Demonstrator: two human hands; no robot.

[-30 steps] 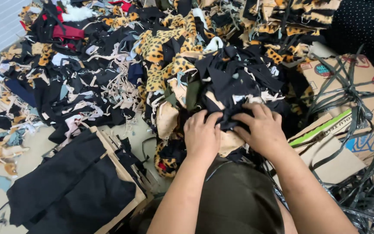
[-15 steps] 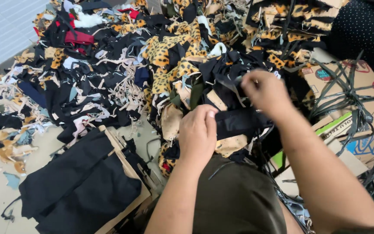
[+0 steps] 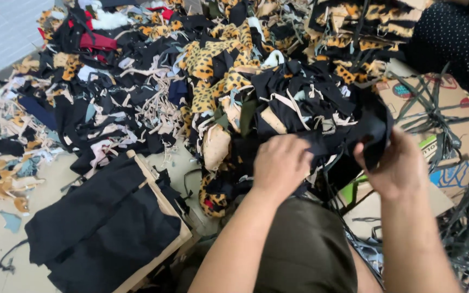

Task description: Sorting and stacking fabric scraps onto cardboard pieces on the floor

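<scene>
Here your right hand (image 3: 403, 165) gripped a black fabric piece (image 3: 373, 127), lifted just above the scrap heap (image 3: 202, 70); your left hand (image 3: 280, 165) pressed down, closed on black scraps (image 3: 299, 142) beside it.

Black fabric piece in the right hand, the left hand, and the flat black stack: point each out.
black fabric piece (image 3: 373, 127), head view, its middle fold.
left hand (image 3: 280, 165), head view, its back.
flat black stack (image 3: 99, 228), head view, top layer.

leopard-print scraps (image 3: 207, 65), stacked black panels (image 3: 101, 225) on cardboard, flattened carton (image 3: 457, 116)
</scene>
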